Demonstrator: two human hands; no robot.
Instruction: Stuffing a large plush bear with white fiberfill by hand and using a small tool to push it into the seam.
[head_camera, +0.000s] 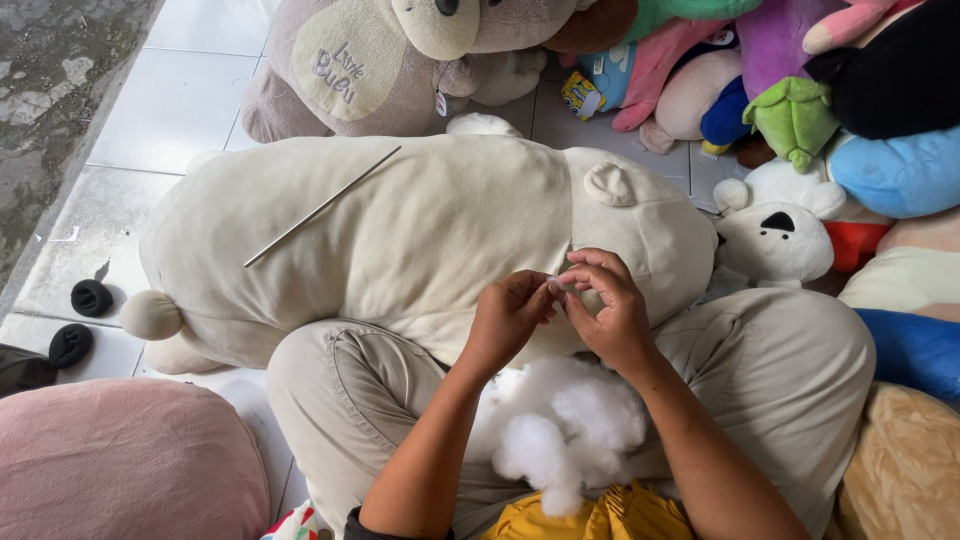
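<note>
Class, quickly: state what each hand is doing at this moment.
Left hand: fingers pinched shut at the cream plush toy; what it grips cannot be told.
Right hand: fingers curled against the same spot; hold unclear.

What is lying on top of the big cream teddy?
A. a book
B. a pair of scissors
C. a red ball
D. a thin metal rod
D: a thin metal rod lies slantwise across the back of the big cream teddy, away from both hands.

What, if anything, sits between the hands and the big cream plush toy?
Nothing visible. The left hand and right hand meet right on the cream plush toy; the white stuffing lies behind them in the lap, and the metal rod rests away on the toy's back.
</note>
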